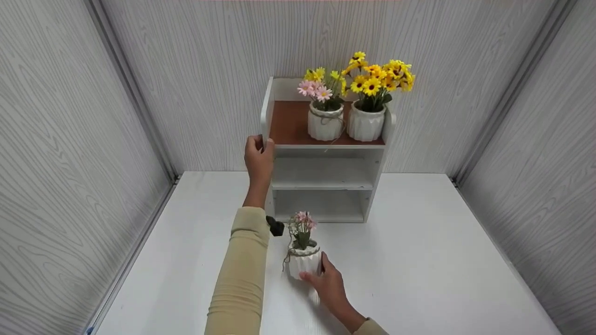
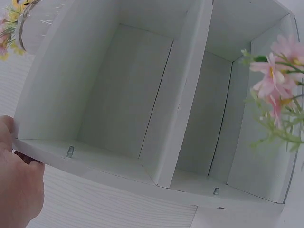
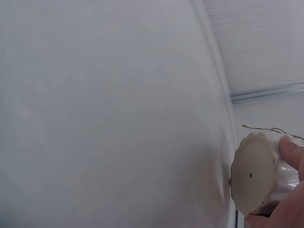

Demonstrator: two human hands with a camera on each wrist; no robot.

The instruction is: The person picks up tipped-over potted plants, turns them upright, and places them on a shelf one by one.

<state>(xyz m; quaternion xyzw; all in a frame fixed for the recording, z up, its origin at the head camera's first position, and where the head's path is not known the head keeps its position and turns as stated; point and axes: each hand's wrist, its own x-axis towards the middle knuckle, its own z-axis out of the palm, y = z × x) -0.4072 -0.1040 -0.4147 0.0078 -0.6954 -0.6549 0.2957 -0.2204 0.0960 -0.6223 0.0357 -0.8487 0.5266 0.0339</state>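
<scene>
With thumb and fingers, my left hand (image 1: 259, 160) grips the left side panel of a small white shelf (image 1: 321, 186) with a brown top board. In the left wrist view that hand (image 2: 21, 185) is at the panel's edge, beside two bare compartments. My right hand (image 1: 329, 284) holds a white ribbed flowerpot (image 1: 303, 265) by its side, in front of the shelf. Pink flowers (image 1: 303, 220) and a twine tie sit on this pot. The right wrist view shows the pot's pale underside (image 3: 251, 175) facing the camera, with fingers (image 3: 290, 152) around its wall.
On the shelf's top board stand two more white pots, one with pink and yellow flowers (image 1: 322, 90), one with yellow flowers (image 1: 372, 83). A white table (image 1: 428, 260) lies below, with grey wood-grain walls (image 1: 209, 70) behind and at both sides.
</scene>
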